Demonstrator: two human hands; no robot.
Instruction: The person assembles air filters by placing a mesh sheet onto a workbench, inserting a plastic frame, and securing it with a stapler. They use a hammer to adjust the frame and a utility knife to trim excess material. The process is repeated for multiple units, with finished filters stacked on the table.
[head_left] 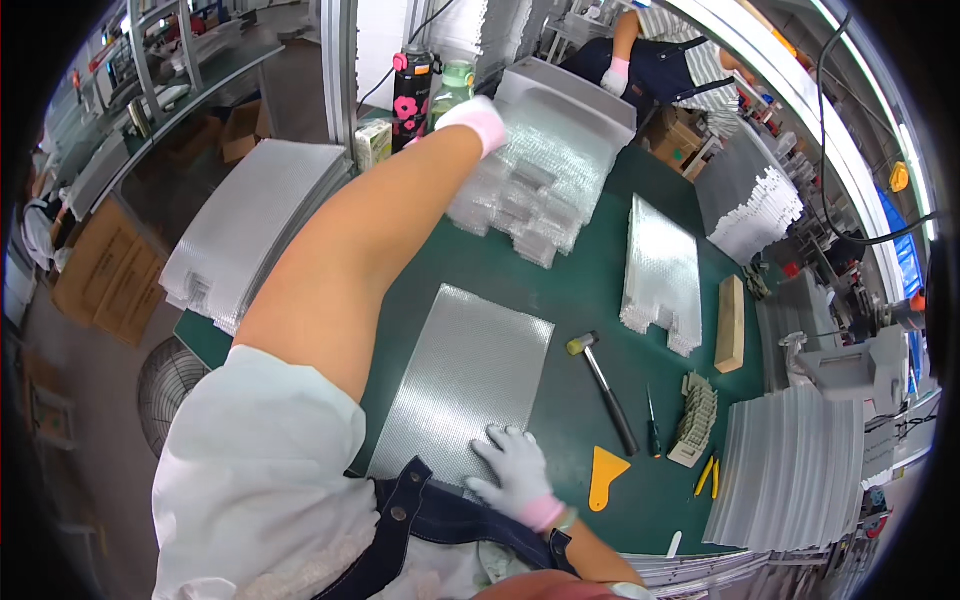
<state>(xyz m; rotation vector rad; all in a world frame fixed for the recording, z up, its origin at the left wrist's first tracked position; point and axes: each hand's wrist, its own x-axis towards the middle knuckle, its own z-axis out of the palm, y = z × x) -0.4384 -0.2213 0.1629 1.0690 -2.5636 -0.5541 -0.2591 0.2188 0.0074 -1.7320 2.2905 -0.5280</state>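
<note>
A flat silvery panel [465, 370] with a fine grid texture lies on the green table in front of me. My right hand [515, 475], in a white glove with a pink cuff, rests on its near right corner with the fingers spread. My left arm stretches far across the table. The gloved left hand [472, 116] is at the left edge of a tall stack of translucent, notched panels [545, 160], close to a green bottle [455, 85]. Its fingers are turned away and hidden, so whether it grips anything does not show.
On the right lie a mallet [605, 395], a screwdriver [653, 425], an orange scraper [606, 478], yellow-handled pliers [707, 477] and a wooden block [731, 325]. Panel stacks [260, 215] stand left and right [790, 470]. Another person [660, 75] works beyond the table.
</note>
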